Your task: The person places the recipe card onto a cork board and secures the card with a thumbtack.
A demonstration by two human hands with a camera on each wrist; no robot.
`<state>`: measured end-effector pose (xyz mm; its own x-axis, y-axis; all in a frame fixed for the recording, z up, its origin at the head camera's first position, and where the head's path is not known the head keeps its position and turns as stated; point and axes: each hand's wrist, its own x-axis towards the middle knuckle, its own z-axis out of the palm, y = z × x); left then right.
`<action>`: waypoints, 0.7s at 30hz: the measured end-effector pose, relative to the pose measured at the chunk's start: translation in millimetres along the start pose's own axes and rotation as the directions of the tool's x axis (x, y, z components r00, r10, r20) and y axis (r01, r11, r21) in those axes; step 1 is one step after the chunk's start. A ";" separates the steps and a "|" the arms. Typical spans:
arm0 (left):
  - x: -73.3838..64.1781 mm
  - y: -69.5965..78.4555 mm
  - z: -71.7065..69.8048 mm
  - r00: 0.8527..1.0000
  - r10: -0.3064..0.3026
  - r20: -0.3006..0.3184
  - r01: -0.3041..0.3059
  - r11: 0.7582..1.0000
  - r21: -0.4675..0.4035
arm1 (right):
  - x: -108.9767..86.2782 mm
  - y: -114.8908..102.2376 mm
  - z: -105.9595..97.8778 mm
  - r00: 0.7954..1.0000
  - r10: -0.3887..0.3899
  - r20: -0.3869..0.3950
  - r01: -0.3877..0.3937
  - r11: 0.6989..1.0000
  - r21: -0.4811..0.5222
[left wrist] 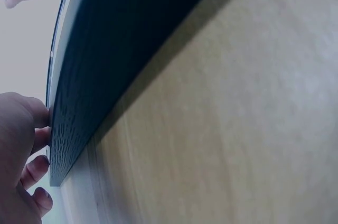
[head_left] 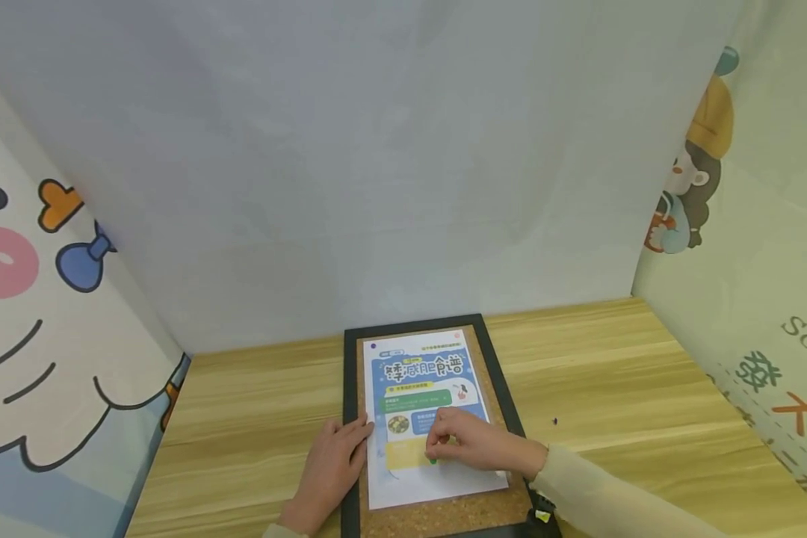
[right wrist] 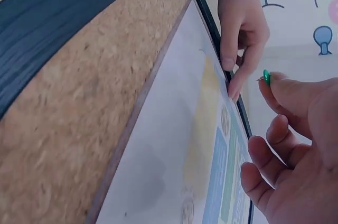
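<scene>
A printed poster (head_left: pixel 437 478) with blue, green and yellow blocks lies on a black-framed cork board (head_left: pixel 444 517). My right hand (head_left: pixel 474 441) is over the poster's lower part, close to its yellow block. Between thumb and index finger it pinches a green thumbtack (right wrist: pixel 266 76), whose metal point shows in the right wrist view; the other fingers are loosely bent. My left hand (head_left: pixel 332 463) rests along the left side of the board, fingertips on the frame (left wrist: pixel 79 92) near the poster's edge. A purple tack (head_left: pixel 373 346) sits at the poster's top left corner, a pinkish one (head_left: pixel 456 335) at top right.
A small dark purple tack (head_left: pixel 555 421) lies on the wood-grain table (head_left: pixel 255 418) right of the board. Under my right sleeve, by the board's lower right corner, is a small black object (head_left: pixel 543 509) with a yellow patch. Pale curtains (head_left: pixel 376 164) with cartoon-printed sides enclose the table.
</scene>
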<state>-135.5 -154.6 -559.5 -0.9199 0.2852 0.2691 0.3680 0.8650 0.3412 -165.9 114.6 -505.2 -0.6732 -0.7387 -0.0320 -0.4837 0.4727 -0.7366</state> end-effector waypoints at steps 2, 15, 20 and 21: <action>-0.1 0.4 0.1 1.000 -0.007 0.006 0.007 1.000 -0.001 | 5.3 -2.2 4.0 1.000 -0.008 0.015 0.008 1.000 -0.002; -0.1 0.7 -0.6 1.000 0.014 0.001 -0.014 1.000 0.006 | 27.2 -11.9 28.4 0.987 -0.127 0.098 0.133 0.990 -0.052; 0.1 0.3 -0.8 1.000 0.022 0.000 -0.022 1.000 0.006 | 35.4 -12.4 38.0 0.974 -0.187 0.132 0.198 0.977 -0.078; 0.3 0.5 -0.9 1.000 0.022 -0.003 -0.022 1.000 0.001 | 36.7 -12.2 39.8 0.971 -0.195 0.141 0.210 0.973 -0.095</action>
<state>-135.5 -154.5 -558.4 -0.9114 0.3027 0.2787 0.3875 0.8592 0.3341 -162.4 62.6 -524.3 -0.4801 -0.8770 0.0177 -0.6651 0.3507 -0.6593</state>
